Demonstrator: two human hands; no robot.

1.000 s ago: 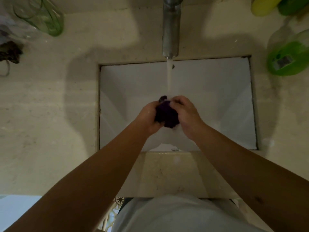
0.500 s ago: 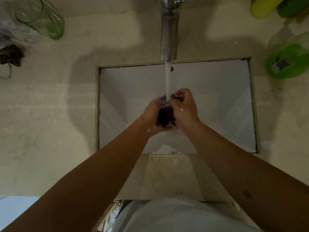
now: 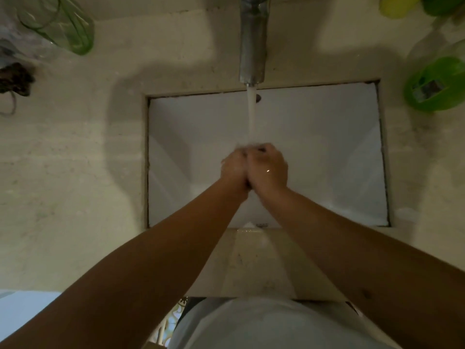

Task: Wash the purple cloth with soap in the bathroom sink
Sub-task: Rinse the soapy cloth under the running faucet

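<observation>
Hands: left hand (image 3: 232, 170) and right hand (image 3: 268, 167) pressed together, fingers curled inward
Purple cloth: hidden between the palms; only a dark sliver (image 3: 261, 148) shows
Water: tap (image 3: 252, 41) stream strikes the knuckles over the sink (image 3: 327, 147)

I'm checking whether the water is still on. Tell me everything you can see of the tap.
The tap is a plain, dull silver metal spout that comes in from the top edge, so its base and any handle are out of view. It points down over the back edge of the white sink. A steady stream of water runs from its mouth onto the two clasped hands. Nothing touches the tap.
</observation>
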